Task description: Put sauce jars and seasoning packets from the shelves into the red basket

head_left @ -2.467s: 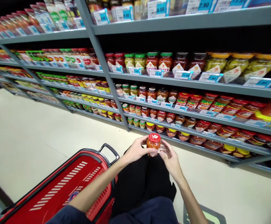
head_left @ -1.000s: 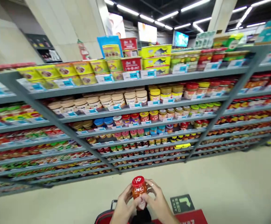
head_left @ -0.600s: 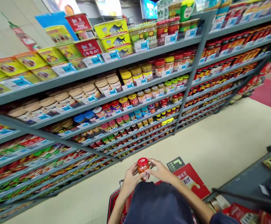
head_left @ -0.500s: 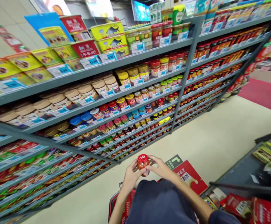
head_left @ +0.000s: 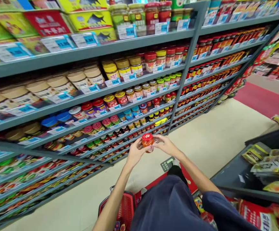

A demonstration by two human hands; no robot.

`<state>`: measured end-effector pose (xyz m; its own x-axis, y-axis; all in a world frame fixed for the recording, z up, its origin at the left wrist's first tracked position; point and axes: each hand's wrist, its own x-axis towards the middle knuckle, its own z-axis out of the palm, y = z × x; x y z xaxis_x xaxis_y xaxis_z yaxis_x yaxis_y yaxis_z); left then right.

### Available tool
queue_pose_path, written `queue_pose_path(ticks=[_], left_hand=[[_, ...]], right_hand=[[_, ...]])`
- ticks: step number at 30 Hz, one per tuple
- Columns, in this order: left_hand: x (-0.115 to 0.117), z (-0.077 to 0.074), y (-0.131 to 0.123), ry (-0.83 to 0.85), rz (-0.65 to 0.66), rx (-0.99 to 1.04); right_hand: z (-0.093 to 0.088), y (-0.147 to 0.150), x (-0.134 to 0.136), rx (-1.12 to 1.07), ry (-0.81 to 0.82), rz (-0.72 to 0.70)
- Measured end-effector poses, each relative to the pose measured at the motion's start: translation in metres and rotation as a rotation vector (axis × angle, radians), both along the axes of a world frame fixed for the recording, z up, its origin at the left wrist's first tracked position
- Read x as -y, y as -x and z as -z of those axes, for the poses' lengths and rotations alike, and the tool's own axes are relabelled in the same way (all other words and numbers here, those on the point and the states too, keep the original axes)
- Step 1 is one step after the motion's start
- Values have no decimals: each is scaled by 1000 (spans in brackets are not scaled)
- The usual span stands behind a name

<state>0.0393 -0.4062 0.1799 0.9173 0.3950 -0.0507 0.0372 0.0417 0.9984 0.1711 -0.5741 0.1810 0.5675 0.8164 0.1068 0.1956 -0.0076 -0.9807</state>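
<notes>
A small glass jar with a red lid and orange-red contents is held upright in front of me. My left hand grips its left side, the thumb across the front. On the other side my right hand has its fingers on the jar, with a ring on one finger. Both thumbs meet near the front of the jar, and its label is partly hidden. Below my left forearm is a red shopping basket with a few small items inside.
Long grey shelves packed with jars, cans and price tags run along the left and far side. A dark display bin with bagged goods stands at the right. A green exit sign and a red mat lie on the pale floor.
Both hands have risen with the jar, further from my body and in front of the lower shelves. My view has shifted, and more of the basket shows.
</notes>
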Motion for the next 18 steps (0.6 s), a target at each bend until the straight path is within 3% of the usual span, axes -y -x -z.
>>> queue_pose_path(ticks=[6,11,14,18], left_hand=[[36,18,-161,-174,-9,97],[40,31,-286,-545,-123,112],[26,37,-338,-690,-172,124],[5,57,-382,-756,-291,89]], right_hand=[[12,-159,28,98,-8,17],[23,-293,19,249,54,-10],[26,-347,-6,462,48,-34],[40,-386,-41,612,-2,-26]])
